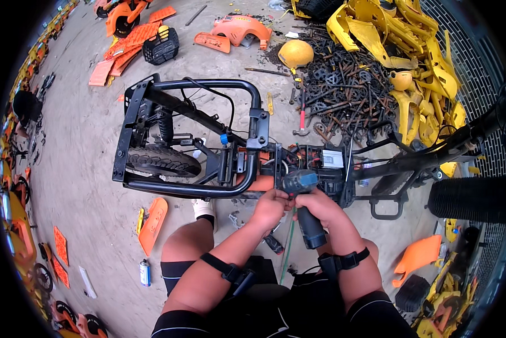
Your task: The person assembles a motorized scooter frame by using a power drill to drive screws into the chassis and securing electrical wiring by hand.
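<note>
My right hand [319, 206] is wrapped around the grip of a dark cordless drill [311, 230], its blue-black head over the middle of a stripped electric scooter frame [202, 192]. Close against the drill, my left hand [271, 208] has its fingers pinched together; whatever they hold is hidden. Beneath the drill lies the scooter's opened mid-section, with wiring and a silver box [332, 159]. To the left are the black tubular rear rack and the rear wheel [165, 160]. A second dark tool with a red end [274, 244] is below my left wrist, between my legs.
Beyond the frame are a heap of rusty metal parts [348, 84], a red-handled hammer [302, 115] and piled yellow panels [433, 84]. Orange panels [152, 225] and a spray can [145, 272] are at left. A black ribbed tube [473, 200] stands at right.
</note>
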Action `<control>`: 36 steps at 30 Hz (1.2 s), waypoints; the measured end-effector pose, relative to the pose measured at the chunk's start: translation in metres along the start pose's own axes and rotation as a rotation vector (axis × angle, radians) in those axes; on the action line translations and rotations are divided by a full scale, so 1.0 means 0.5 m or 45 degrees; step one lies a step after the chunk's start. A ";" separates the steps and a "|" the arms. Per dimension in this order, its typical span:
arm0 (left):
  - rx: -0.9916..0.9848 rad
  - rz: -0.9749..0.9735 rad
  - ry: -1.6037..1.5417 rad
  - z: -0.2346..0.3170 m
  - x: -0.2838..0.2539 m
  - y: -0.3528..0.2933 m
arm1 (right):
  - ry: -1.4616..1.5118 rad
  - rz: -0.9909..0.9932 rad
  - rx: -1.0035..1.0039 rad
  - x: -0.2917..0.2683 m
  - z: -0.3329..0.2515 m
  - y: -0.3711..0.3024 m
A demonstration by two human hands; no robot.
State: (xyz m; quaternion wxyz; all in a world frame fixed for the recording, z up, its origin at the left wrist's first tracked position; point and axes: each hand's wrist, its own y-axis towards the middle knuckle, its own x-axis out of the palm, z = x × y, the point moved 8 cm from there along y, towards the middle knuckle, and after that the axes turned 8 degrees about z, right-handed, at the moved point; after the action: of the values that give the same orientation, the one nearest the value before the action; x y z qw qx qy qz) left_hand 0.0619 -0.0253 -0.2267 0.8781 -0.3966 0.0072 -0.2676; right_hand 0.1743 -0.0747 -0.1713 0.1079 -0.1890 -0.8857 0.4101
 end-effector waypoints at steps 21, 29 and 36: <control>0.224 -0.142 0.031 0.062 0.080 0.019 | 0.375 0.496 -0.383 -0.043 -0.059 0.113; 0.249 -0.090 0.118 0.075 0.064 0.044 | 0.303 0.493 -0.386 -0.027 -0.069 0.145; 0.225 -0.077 0.104 0.088 0.067 0.049 | 0.289 0.487 -0.356 -0.030 -0.081 0.155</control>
State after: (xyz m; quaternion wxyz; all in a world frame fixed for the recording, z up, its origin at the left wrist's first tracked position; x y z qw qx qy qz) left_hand 0.1117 0.0026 -0.2073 0.9002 -0.3064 0.0074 -0.3094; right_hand 0.2209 -0.0075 -0.2054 0.0999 -0.4107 -0.8642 0.2730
